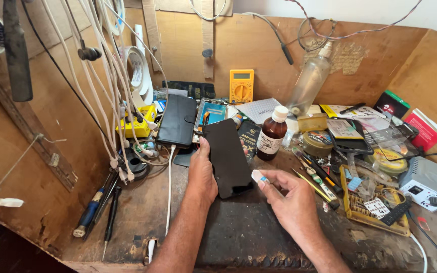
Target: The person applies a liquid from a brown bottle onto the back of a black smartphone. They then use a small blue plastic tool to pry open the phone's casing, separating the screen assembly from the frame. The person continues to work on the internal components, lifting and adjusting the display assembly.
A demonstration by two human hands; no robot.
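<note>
My left hand point(201, 174) grips a black phone point(227, 156) by its left edge and holds it tilted above a dark work mat point(243, 235). My right hand point(290, 198) sits just right of the phone's lower end. It pinches a small white tool with a blue mark point(260, 177) between thumb and fingers, its tip close to the phone's lower right corner.
A brown bottle with a white cap point(272, 134) stands behind the phone. A black wallet case point(178, 120) and a yellow multimeter point(241, 86) lie further back. Screwdrivers point(317, 174), tape rolls and a grey box point(427, 183) crowd the right. White cables point(108, 91) hang at left.
</note>
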